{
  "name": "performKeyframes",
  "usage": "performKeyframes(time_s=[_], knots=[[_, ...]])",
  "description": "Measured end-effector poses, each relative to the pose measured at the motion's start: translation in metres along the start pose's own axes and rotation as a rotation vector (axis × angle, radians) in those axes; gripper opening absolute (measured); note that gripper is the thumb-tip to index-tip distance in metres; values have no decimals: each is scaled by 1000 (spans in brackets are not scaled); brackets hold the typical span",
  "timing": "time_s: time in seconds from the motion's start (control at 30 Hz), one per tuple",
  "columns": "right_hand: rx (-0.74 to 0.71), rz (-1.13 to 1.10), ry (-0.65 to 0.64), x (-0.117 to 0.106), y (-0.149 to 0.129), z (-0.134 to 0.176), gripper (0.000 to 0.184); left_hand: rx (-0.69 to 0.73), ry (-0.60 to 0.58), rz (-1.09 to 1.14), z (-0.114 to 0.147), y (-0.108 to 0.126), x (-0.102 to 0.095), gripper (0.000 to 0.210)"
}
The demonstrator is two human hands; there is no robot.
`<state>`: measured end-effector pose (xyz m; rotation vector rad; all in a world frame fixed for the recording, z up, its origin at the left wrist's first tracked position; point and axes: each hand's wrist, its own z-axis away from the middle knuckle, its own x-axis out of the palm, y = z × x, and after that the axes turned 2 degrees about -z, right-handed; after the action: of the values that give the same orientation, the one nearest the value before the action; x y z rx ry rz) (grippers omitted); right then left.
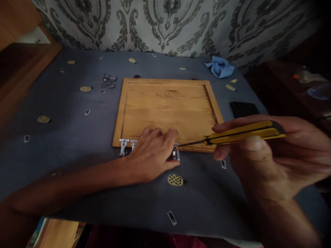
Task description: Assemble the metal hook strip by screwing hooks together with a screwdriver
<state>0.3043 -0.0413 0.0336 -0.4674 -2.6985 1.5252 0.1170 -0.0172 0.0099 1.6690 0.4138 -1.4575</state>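
Observation:
A wooden panel (165, 110) with a raised frame lies flat on the cloth. Along its near edge sit several metal hinges, with one hinge (123, 147) at the left corner and another hinge (177, 154) farther right. My left hand (152, 155) presses on the near edge, its thumb and forefinger closed around the right-hand hinge; part of that hinge is hidden. Between the fingers and thumb of my right hand (269, 165) is a yellow and black screwdriver (240, 133). Its shaft points left, and the tip is at or close to the hinge; contact is unclear.
The blue-grey cloth (64, 144) has a pineapple print. Left of the panel lie small metal pieces (108, 78). A blue rag (221, 67) sits at the back right, with a black flat object (243, 109) nearer. Wooden furniture (46, 58) stands left; patterned fabric (165, 24) rises behind.

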Motion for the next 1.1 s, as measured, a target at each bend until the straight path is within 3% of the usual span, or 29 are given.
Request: performKeyframes(time_s=[0.13, 0.3, 0.8, 0.97, 1.1], knots=[[-18, 2, -18, -1, 2, 0, 11, -10, -16, -3, 0, 1, -1, 53], [-15, -45, -79, -1, 4, 2, 19, -2, 5, -7, 0, 1, 1, 53], [-8, -54, -117, -2, 5, 3, 18, -5, 10, -9, 1, 0, 1, 49], [-87, -154, -148, -2, 8, -2, 28, -8, 4, -9, 0, 1, 0, 53], [-51, -124, -191, -6, 8, -5, 34, -12, -6, -18, -1, 1, 0, 55]])
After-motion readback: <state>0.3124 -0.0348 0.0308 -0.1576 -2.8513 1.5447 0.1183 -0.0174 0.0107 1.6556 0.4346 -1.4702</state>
